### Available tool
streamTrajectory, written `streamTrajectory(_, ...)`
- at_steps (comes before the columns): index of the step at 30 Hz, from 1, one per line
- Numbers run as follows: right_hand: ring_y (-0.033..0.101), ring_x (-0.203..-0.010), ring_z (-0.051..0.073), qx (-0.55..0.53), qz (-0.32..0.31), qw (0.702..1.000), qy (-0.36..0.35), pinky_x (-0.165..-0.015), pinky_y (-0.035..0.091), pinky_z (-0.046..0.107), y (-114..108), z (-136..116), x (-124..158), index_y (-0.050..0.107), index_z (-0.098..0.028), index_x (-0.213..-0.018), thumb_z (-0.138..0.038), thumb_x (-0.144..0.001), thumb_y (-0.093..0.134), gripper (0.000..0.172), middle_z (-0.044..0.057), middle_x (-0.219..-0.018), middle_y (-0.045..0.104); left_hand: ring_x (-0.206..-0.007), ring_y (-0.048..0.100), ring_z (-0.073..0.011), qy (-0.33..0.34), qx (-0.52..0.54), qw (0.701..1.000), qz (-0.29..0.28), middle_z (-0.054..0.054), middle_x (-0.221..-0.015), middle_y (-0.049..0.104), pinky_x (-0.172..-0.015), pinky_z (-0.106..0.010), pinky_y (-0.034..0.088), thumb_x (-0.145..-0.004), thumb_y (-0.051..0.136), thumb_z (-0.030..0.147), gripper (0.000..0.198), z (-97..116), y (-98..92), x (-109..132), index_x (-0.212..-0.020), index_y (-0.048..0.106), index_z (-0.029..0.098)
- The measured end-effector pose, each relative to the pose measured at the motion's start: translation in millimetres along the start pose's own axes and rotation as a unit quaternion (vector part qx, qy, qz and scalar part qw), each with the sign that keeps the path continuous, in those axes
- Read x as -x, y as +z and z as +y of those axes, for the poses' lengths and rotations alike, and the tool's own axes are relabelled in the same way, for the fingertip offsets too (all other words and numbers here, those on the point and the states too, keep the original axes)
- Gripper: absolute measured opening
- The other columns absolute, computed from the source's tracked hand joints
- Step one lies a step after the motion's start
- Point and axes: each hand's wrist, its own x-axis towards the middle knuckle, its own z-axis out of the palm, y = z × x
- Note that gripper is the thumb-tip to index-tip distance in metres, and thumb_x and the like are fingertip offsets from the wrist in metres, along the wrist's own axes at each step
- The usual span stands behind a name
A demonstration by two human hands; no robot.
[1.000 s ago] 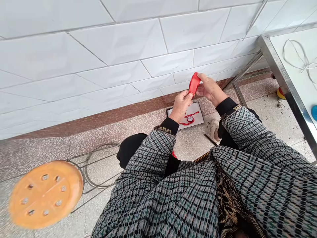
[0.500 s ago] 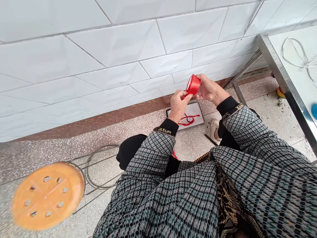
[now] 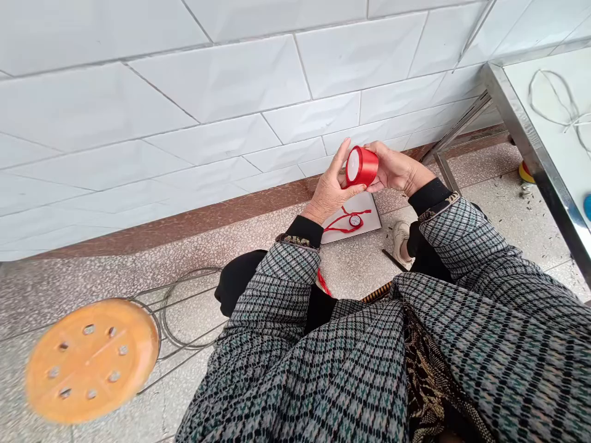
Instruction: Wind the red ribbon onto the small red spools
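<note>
A roll of glossy red ribbon [image 3: 368,166] with a white end face is held up between both hands, in front of the tiled wall. My left hand [image 3: 330,189] grips it from the left, thumb below and index finger raised along its side. My right hand [image 3: 392,166] closes on the roll's right side, with fingers over the top and underneath. Below the hands, a shallow white box or tray [image 3: 364,229] lies on the floor, partly hidden by my left hand. Inside it lies a red ribbon piece with a small round centre [image 3: 354,221].
At the left stands an orange round stool seat [image 3: 92,357] with thin metal legs. A metal-framed table [image 3: 530,123] is at the right, with a white cable [image 3: 556,101] on it. More red ribbon [image 3: 324,283] hangs by my left knee. The white tiled wall [image 3: 240,86] rises close ahead.
The ribbon roll has turned so its white end face shows more. My left hand has shifted from pinching near its lower edge to holding its side, with the index finger raised.
</note>
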Motion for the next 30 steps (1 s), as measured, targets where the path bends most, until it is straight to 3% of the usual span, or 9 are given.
streamTrajectory(4,0.078,-0.073,0.028,0.029,-0.003,1.000,0.000,-0.060,0.069,0.041,-1.3,-0.6,2.9,0.070,-0.022,-0.103,-0.081,-0.095,0.062,0.060,0.010,-0.084,0.079,-0.087,0.075,-0.0178,-0.036,0.076,0.996,-0.041,-0.014,-0.150,0.067,-0.071,-0.029,0.063,-0.064,0.103,0.026,0.105,-6.2,-0.2,-2.6,-0.157,0.055,0.034)
streamTrajectory(7,0.080,-0.080,0.029,0.042,-0.012,0.999,-0.022,-0.064,0.070,0.041,-1.3,-1.2,7.6,0.072,-0.022,-0.109,-0.081,-0.093,0.065,0.062,0.012,-0.092,0.081,-0.085,0.075,-0.0172,-0.052,0.101,0.994,0.005,-0.010,-0.134,0.073,-0.068,-0.028,0.061,-0.069,0.104,0.036,0.098,-14.7,3.4,-5.1,-0.155,0.056,0.037)
streamTrajectory(12,0.080,-0.089,0.021,0.031,-0.033,0.989,-0.138,-0.078,0.070,0.036,7.6,5.8,14.6,0.063,-0.029,-0.131,-0.063,-0.093,0.080,0.054,0.005,-0.109,0.081,-0.074,0.069,-0.0136,-0.057,0.088,0.990,0.091,-0.005,-0.112,0.078,-0.067,-0.031,0.060,-0.081,0.096,0.037,0.071,-25.9,13.6,-6.6,-0.144,0.063,0.036)
streamTrajectory(16,0.075,-0.078,0.017,0.029,0.008,0.987,-0.159,-0.075,0.069,0.033,18.1,14.8,9.5,0.059,-0.028,-0.128,-0.056,-0.087,0.086,0.056,0.001,-0.096,0.078,-0.071,0.067,-0.0136,-0.061,0.102,0.990,0.078,-0.007,-0.119,0.078,-0.063,-0.031,0.057,-0.086,0.091,0.040,0.069,-30.7,20.0,-6.0,-0.147,0.059,0.035)
streamTrajectory(20,0.075,-0.081,0.016,0.032,0.078,0.982,-0.171,-0.075,0.068,0.032,22.0,15.8,1.4,0.059,-0.027,-0.125,-0.054,-0.087,0.086,0.054,0.000,-0.097,0.076,-0.079,0.069,-0.0143,-0.059,0.114,0.988,0.084,-0.009,-0.131,0.076,-0.065,-0.028,0.055,-0.088,0.089,0.036,0.067,-29.3,23.3,-4.2,-0.148,0.058,0.034)
streamTrajectory(23,0.075,-0.084,0.018,0.043,0.143,0.972,-0.184,-0.076,0.067,0.032,15.9,12.5,-5.3,0.060,-0.026,-0.124,-0.058,-0.090,0.082,0.052,0.000,-0.094,0.074,-0.079,0.068,-0.0122,-0.067,0.091,0.988,0.108,-0.008,-0.121,0.077,-0.066,-0.025,0.053,-0.088,0.087,0.034,0.050,-26.4,24.7,-0.3,-0.133,0.066,0.028)
streamTrajectory(26,0.076,-0.085,0.020,0.052,0.189,0.963,-0.183,-0.075,0.066,0.033,4.7,9.1,-12.3,0.059,-0.026,-0.127,-0.057,-0.094,0.076,0.048,0.001,-0.093,0.073,-0.062,0.056,-0.0092,-0.100,0.068,0.988,0.096,-0.001,-0.086,0.073,-0.058,-0.024,0.045,-0.090,0.084,0.034,0.020,-24.0,25.1,4.2,-0.100,0.073,0.021)
streamTrajectory(28,0.076,-0.084,0.019,0.051,0.205,0.961,-0.177,-0.074,0.064,0.032,-2.1,7.9,-16.2,0.059,-0.025,-0.128,-0.054,-0.097,0.074,0.045,0.001,-0.094,0.073,-0.060,0.053,-0.0097,-0.096,0.062,0.989,0.093,0.001,-0.074,0.067,-0.061,-0.026,0.045,-0.091,0.081,0.033,0.017,-22.5,24.5,5.9,-0.085,0.072,0.020)
streamTrajectory(30,0.075,-0.081,0.018,0.049,0.212,0.962,-0.166,-0.073,0.063,0.030,-6.7,7.9,-19.1,0.059,-0.025,-0.126,-0.053,-0.097,0.074,0.044,0.001,-0.094,0.073,-0.068,0.058,-0.0111,-0.067,0.061,0.991,0.100,0.001,-0.076,0.068,-0.071,-0.028,0.050,-0.091,0.080,0.031,0.018,-21.1,23.5,6.0,-0.080,0.072,0.020)
